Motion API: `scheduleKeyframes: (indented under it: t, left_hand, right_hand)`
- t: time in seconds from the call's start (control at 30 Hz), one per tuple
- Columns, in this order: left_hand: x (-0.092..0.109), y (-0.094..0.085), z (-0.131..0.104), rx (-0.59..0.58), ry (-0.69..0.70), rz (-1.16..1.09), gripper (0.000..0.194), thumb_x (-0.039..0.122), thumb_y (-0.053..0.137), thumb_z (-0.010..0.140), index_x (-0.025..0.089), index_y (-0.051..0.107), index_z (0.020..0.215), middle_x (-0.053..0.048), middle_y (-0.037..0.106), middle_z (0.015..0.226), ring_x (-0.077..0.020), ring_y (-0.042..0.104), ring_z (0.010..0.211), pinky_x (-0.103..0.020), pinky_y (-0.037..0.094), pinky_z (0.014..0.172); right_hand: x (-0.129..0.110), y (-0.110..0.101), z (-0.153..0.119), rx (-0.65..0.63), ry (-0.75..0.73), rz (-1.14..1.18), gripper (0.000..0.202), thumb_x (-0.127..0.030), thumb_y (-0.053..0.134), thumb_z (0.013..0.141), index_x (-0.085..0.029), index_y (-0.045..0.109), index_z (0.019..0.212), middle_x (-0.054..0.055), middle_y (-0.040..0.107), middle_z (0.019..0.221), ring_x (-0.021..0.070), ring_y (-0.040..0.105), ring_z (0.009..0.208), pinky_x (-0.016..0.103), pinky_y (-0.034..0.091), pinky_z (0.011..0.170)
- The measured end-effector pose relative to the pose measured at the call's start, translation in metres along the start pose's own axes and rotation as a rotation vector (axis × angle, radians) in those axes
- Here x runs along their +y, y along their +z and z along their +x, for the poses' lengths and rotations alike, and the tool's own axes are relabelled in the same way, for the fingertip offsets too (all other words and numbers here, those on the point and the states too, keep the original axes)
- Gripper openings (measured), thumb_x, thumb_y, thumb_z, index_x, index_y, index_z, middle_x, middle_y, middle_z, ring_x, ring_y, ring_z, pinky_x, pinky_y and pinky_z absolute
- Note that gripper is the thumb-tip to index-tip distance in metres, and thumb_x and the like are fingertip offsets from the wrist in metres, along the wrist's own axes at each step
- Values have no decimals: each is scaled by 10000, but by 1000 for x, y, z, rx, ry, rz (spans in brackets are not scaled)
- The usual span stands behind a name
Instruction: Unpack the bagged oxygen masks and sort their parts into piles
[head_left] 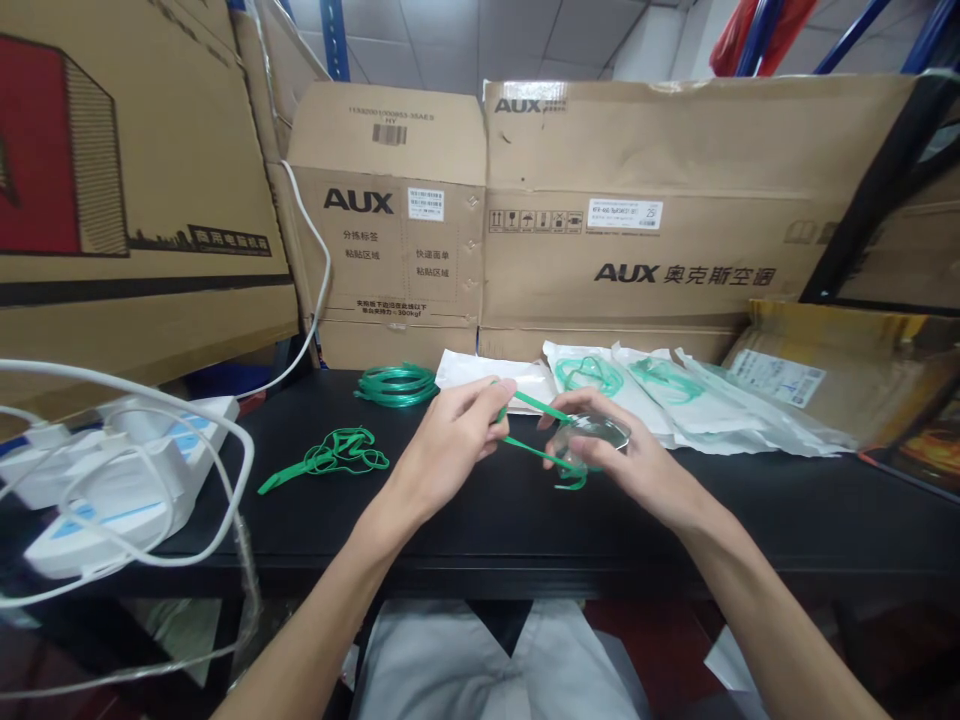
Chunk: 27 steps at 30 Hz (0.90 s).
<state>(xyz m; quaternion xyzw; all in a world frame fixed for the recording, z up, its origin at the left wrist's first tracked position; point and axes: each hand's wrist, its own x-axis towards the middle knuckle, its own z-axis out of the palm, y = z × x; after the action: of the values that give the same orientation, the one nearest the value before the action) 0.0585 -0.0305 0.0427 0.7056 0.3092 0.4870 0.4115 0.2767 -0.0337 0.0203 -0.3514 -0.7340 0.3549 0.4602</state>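
Lying beyond clear mask (606, 432): packets (691, 412) (white)

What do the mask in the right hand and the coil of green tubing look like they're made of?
The mask looks like thin, glossy clear plastic: the fingers of the right hand show through it. The coil of green tubing seems to be smooth, flexible plastic, perhaps PVC, judging by its translucent shine and round loops.

Place: looks like a packing room or workshop
Walls: big brown boxes (637, 180) around my black table (480, 520)
Above: blue metal posts (334, 40)
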Motion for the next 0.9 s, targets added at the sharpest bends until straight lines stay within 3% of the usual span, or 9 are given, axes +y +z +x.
scheduleKeyframes:
  t: [0.07,0.13,0.27,0.4,0.5,0.6,0.67,0.77,0.9]
  left_hand:
    - [-5,-2,2,50,2,155,463,543,505,990,206,348,714,38,317,673,-119,319,600,-261,275,547]
    - [-8,-1,2,67,11,350,469,581,547,961,204,388,734,41,391,673,-121,392,622,-254,296,582]
    - [-9,6,-4,-20,-31,499,457,686,578,903,239,483,908,56,530,700,-150,518,679,-243,341,618]
    - [-9,4,-6,-118,0,538,438,669,623,885,285,575,1092,71,515,675,-154,496,664,-239,343,612]
    - [-10,0,-6,-256,50,557,304,560,588,956,272,686,946,61,569,702,-135,493,656,-240,335,618]
    - [-9,-1,-4,-304,108,536,357,493,537,1006,244,730,838,58,641,733,-124,524,675,-241,343,656]
    - [-7,-3,-2,-302,131,513,403,509,523,1010,228,737,817,53,655,739,-128,546,698,-241,352,677]
    - [-5,-15,4,-300,139,477,427,536,515,1006,213,731,832,42,673,799,-143,564,763,-240,364,707]
    - [-8,-45,11,-71,86,538,470,597,514,983,194,680,809,39,591,735,-134,471,684,-255,327,652]
  right_hand:
    - [-4,4,-1,-48,-20,-34,250,-343,620,945,-290,586,1187,29,671,1194,202,697,938,367,558,843]
    - [-5,6,-1,-25,-38,-81,243,-346,626,943,-295,596,1178,14,677,1126,203,679,949,353,558,845]
    - [-1,3,1,59,-34,-186,212,-381,637,934,-283,623,1121,15,656,1121,229,633,1054,341,533,870]
    - [0,1,3,72,-23,-202,195,-313,608,939,-288,614,1133,6,645,1157,232,612,1121,354,494,933]
    - [-2,4,4,34,-49,-184,165,-268,594,937,-274,605,1101,3,659,1126,222,636,1075,372,470,970]
    - [-3,6,3,-6,-39,-134,161,-260,583,950,-275,579,1110,-13,679,1010,201,671,934,389,470,955]
    - [-3,6,1,-33,-27,-106,177,-284,573,967,-278,564,1143,-13,688,945,204,675,900,395,482,925]
    - [-3,4,-2,-69,-21,-62,232,-286,578,963,-276,551,1193,15,688,1026,210,672,941,383,513,872]
    - [-5,2,-6,-143,-11,-21,332,-172,567,927,-285,529,1237,25,625,1133,162,673,884,326,531,781]
